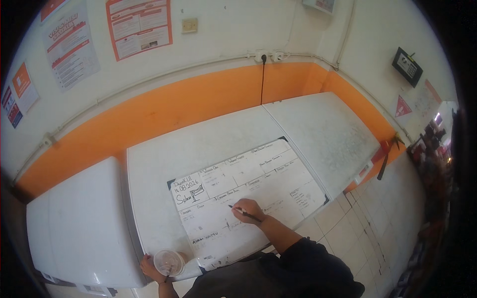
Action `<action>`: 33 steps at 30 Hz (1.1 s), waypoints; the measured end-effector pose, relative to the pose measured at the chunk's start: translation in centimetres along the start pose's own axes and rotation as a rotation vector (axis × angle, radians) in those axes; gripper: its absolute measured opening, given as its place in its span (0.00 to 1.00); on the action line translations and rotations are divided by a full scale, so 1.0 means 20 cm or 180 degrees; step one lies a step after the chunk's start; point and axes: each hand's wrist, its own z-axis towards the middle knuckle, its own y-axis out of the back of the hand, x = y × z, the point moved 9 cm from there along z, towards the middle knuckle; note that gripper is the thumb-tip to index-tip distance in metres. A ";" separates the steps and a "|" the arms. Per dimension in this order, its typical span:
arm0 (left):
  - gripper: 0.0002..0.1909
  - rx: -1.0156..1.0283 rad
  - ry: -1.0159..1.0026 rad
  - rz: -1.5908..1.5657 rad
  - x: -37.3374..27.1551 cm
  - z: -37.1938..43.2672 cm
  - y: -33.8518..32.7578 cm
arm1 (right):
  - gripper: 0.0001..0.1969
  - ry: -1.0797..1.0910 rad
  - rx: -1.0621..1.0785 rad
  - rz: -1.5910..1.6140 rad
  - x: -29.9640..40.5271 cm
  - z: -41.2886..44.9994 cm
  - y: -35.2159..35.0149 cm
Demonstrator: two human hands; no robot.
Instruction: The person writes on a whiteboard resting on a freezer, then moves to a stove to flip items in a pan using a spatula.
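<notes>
A whiteboard (pixel 275 186) with black corner pieces lies flat and slanted across a white chest-like surface (pixel 156 201). Black handwriting and ruled lines divide it into sections. My right hand (pixel 249 211) holds a dark marker (pixel 254 216), its tip pointing left at the middle of the board, just under a handwritten heading; whether it touches is not clear. My left hand (pixel 151 267) rests at the near left edge of the surface, beside a clear plastic cup (pixel 167 262) with a lid and brownish contents. Its fingers are partly hidden, and I cannot tell if they touch the cup.
Another white chest-like unit (pixel 74 223) stands at the left. A further white top (pixel 324 123) adjoins at the right, near a red fire extinguisher (pixel 387 149). A black cable (pixel 262 82) runs from a wall socket down behind the tops. Posters (pixel 139 28) hang on the wall.
</notes>
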 end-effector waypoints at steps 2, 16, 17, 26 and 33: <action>0.45 -0.0166 -0.0192 -0.0025 0.01 -0.01 -0.01 | 0.04 -0.0211 -0.0191 -0.0088 -0.06 -0.05 0.06; 0.32 -0.0110 -0.0088 0.0089 -0.06 0.02 0.02 | 0.03 -0.2258 -0.1884 0.1064 -1.14 0.08 0.62; 0.32 -0.0118 -0.0087 0.0102 -0.06 0.02 0.01 | 0.03 -0.2257 -0.1880 0.1078 -1.17 0.12 0.63; 0.31 -0.0229 -0.0374 0.0340 -0.04 0.01 0.02 | 0.05 -0.2265 -0.1570 0.0759 -1.20 0.23 0.55; 0.27 0.0034 0.0064 0.0317 -0.06 0.04 0.00 | 0.06 -0.2317 -0.1669 0.0238 -1.22 0.20 0.58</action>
